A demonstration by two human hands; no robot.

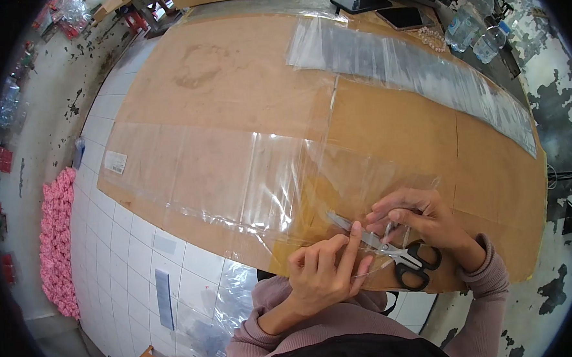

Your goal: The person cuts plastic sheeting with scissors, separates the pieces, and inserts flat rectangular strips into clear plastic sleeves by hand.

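Note:
A clear plastic sheet [270,179] lies across the near half of the cardboard. Scissors [403,257] with black and grey handles rest at its near right end, blades pointing away to the left. My left hand [326,267] is beside the blades, index finger stretched out and the other fingers curled on the plastic edge. Across the scissors, my right hand [424,216] has its thumb and fingers closed around a crumpled fold of the same plastic. Neither hand is in the scissor handles. The exact contact under the fingertips is hard to see through the glare.
Flattened cardboard [190,73] covers the table. A stack of clear plastic sleeves [409,68] lies along the far right. Behind it are phones [404,18] and water bottles [472,26]. Pink knitted material [60,242] stands out at the left above the white tiled floor [124,232].

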